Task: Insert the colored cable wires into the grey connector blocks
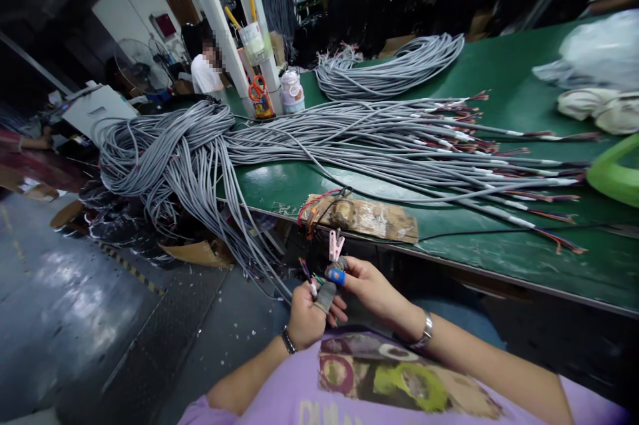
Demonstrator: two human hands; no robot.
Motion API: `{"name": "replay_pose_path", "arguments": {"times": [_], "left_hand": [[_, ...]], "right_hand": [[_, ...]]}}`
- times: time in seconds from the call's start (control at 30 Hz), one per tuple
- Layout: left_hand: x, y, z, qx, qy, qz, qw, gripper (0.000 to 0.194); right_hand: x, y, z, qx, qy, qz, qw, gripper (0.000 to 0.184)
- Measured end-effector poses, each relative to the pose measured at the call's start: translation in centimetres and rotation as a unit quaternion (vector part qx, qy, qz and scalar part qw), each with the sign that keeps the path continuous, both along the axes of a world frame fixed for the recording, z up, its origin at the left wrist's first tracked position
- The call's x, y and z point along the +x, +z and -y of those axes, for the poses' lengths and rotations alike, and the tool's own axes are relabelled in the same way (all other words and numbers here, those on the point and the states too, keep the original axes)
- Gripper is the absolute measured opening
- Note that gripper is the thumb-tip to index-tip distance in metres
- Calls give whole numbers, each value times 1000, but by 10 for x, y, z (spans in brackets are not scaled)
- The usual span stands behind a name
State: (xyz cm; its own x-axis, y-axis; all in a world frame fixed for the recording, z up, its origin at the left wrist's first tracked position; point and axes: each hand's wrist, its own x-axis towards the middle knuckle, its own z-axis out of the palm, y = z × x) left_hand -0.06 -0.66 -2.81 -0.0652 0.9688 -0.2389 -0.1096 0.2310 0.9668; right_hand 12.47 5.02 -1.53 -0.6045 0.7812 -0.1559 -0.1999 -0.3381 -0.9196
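Note:
My left hand is closed round the stripped end of a grey cable, with coloured wire ends showing above the thumb, which wears a grey finger cover. My right hand pinches those wire ends from the right, its fingertip in a blue cover. A pink clip hangs at the table edge just above both hands. The cable runs up and left into the big grey bundle.
A green table carries long grey cables with stripped coloured ends and a second coil. A worn cardboard pad lies at the edge. Scissors in a cup, a jar, white posts and a seated person are behind.

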Motion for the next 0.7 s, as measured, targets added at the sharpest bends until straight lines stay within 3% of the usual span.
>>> {"name": "replay_pose_path", "arguments": {"times": [0.17,0.3,0.5,0.7], "left_hand": [[-3,3,2,3,-17,-30,999,47],[-3,0,3,13,27,-9,999,45],[-3,-8,2,27,89,31,995,42],[-2,-10,1,21,109,51,993,43]], "right_hand": [[-2,7,3,6,-2,14,1000,41],[-2,7,4,-6,14,0,1000,39],[0,-2,0,30,-54,57,996,42],[-3,-5,2,8,-6,15,1000,41]]}}
